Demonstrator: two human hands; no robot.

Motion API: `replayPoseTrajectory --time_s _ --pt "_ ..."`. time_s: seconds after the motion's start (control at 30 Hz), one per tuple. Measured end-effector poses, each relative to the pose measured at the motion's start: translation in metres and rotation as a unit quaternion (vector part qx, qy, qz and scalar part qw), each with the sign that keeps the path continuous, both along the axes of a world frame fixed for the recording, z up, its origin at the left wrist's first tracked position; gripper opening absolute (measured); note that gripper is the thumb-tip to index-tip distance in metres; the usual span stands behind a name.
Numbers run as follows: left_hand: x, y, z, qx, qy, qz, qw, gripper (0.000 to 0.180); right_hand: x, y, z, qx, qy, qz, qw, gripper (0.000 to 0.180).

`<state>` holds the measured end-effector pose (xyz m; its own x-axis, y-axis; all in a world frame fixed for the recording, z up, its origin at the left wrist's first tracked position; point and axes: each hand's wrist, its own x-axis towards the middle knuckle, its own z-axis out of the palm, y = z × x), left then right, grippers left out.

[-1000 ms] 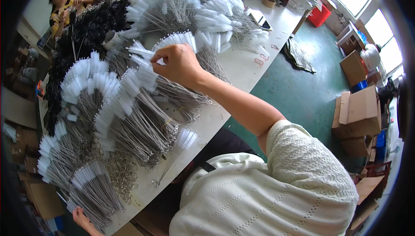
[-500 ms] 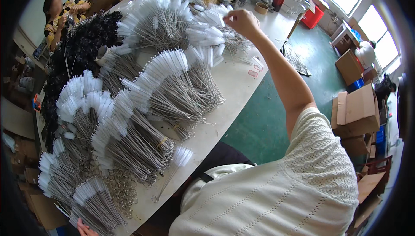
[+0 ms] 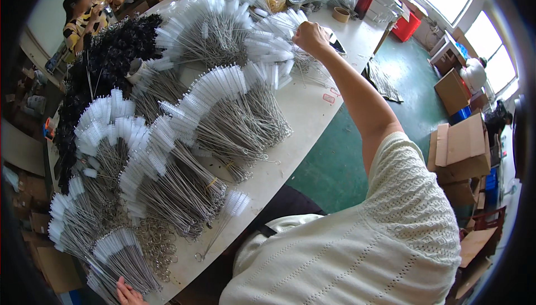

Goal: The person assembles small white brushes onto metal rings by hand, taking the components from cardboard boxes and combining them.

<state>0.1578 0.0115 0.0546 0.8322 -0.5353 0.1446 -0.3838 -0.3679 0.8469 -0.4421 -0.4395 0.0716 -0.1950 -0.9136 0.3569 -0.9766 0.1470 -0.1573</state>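
My right hand (image 3: pixel 311 37) is stretched to the far side of the table, closed, beside the white bristle heads of a brush pile (image 3: pixel 282 23). What its fingers hold, if anything, is hidden. Just behind that wrist, a dark flat object with a pale edge (image 3: pixel 336 44) partly shows. Low at the near edge, my left hand (image 3: pixel 129 295) has its fingers stretched against the wire stems of a bundle of white bottle brushes (image 3: pixel 120 249); the rest of it is cut off. A few brushes (image 3: pixel 234 204) with ring ends lie apart near the table's edge.
Several brush bundles (image 3: pixel 218 120) cover the table (image 3: pixel 290 154). Loose metal rings (image 3: pixel 159 243) lie near the front, a black bristly heap (image 3: pixel 120 48) along the left. Farther back are a tape roll (image 3: pixel 340 14) and red flask (image 3: pixel 364 2). Another person (image 3: pixel 84 20) works across; cardboard boxes (image 3: pixel 460 143) stand right.
My right hand has shifted slightly right and down, its fingers now more tightly closed. My left hand has moved right and up along the near brushes. The dark flat object has come into view.
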Motion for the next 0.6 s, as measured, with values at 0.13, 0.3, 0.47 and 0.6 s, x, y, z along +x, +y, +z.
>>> replayPoseTrajectory --time_s 0.13,0.3,0.47,0.6 --pt "0.013 0.016 -0.02 0.047 -0.032 0.022 0.998 0.036 0.001 -0.006 -0.002 0.106 -0.036 0.007 0.994 0.034" --pt "-0.008 0.006 -0.015 -0.018 -0.026 -0.023 0.999 0.035 -0.015 -0.029 -0.011 0.024 -0.186 -0.02 0.982 0.022" --pt "-0.005 -0.016 -0.022 -0.124 0.116 -0.044 0.984 0.034 0.007 -0.022 0.045 -0.206 -0.203 0.012 0.957 0.021" --pt "-0.027 -0.046 -0.025 -0.286 0.24 -0.107 0.921 0.026 0.057 0.005 0.095 -0.293 -0.241 0.177 0.908 0.028"
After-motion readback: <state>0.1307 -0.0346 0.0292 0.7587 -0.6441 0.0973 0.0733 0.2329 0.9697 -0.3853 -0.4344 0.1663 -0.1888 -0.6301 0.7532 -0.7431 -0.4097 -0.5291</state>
